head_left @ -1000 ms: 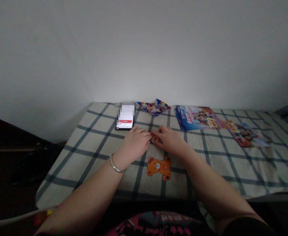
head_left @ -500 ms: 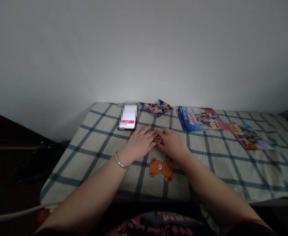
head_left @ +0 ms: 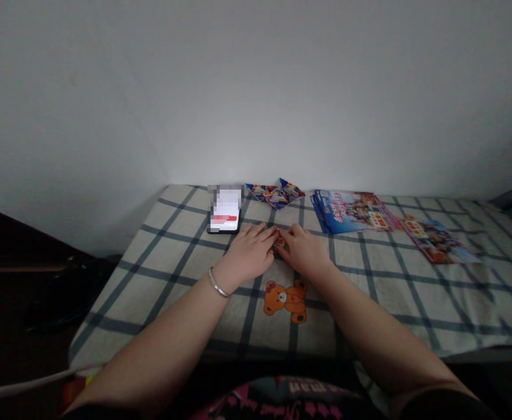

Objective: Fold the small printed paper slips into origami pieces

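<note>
A small folded piece of printed paper lies on the checked cloth, mostly covered by my fingers. My left hand presses it from the left, with thumb and index finger at its edge and the other fingers lying forward over the cloth. From the other side, my right hand grips the paper between thumb and bent fingers. The fingertips of both hands nearly meet above it. Beyond them, against the wall, sits a folded paper shape of joined triangles.
A phone with a lit screen lies at the back left. Stacked printed flyers are at the back right, with another flyer beside them. The checked cloth has a bear picture near me. A white wall stands behind.
My hands stay at the folded paper, with small finger shifts; the right fingers draw slightly back from the left ones. The whole view shifts a little.
</note>
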Tool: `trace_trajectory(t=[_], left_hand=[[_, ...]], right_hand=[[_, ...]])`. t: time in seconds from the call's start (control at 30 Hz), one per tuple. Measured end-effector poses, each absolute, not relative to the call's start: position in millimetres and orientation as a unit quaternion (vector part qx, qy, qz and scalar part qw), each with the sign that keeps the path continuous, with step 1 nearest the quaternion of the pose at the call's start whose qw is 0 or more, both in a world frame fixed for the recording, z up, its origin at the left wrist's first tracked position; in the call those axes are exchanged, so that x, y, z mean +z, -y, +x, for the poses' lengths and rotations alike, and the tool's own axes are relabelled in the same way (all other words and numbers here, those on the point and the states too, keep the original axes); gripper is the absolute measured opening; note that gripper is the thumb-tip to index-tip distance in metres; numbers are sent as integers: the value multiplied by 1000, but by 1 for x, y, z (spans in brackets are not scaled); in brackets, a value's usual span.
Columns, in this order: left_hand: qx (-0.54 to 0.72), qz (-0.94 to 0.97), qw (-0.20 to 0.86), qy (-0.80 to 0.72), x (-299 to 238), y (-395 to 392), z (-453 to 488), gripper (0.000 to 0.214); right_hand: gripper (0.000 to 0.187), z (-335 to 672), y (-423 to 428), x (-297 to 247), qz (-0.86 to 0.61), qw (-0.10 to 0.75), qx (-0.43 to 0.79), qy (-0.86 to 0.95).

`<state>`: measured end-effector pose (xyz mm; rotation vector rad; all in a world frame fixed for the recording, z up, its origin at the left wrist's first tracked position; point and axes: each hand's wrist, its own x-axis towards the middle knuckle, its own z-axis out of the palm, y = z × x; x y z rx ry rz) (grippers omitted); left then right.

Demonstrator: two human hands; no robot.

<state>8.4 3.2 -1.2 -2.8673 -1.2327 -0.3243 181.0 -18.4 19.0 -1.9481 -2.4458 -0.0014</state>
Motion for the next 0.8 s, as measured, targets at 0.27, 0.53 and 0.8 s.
trace_trajectory(t=[0.27,0.53,0.8], left_hand=[[-97,-914,5,394,13,7,14,45],[-96,-913,25,395,22,11,10,30],[-115,-913,7,390,17,6,8,28]], right_hand=[[44,183,20,26,-626,3,37,779],[46,182,22,22,-633,11,37,773],[50,184,22,19,-638,34,50,768]])
